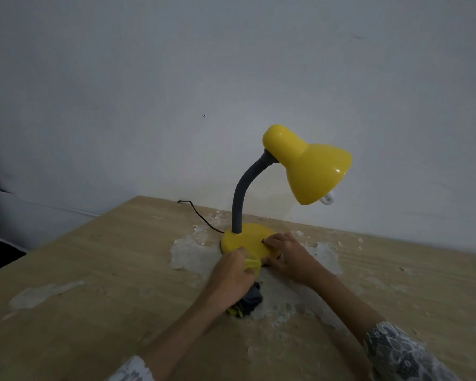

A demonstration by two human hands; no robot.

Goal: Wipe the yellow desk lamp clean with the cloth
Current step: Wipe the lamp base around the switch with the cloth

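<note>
The yellow desk lamp stands upright on the wooden table, its grey bendy neck rising from a round yellow base. My left hand grips a yellow and dark grey cloth and presses its yellow end against the front edge of the base. The cloth's dark part trails out under my wrist. My right hand rests on the right side of the base, fingers spread flat, beside a small black switch.
A black power cord runs from the base back to the table's far edge by the white wall. White peeled patches and flakes mark the table around the lamp. The table's left edge drops off near a dark area.
</note>
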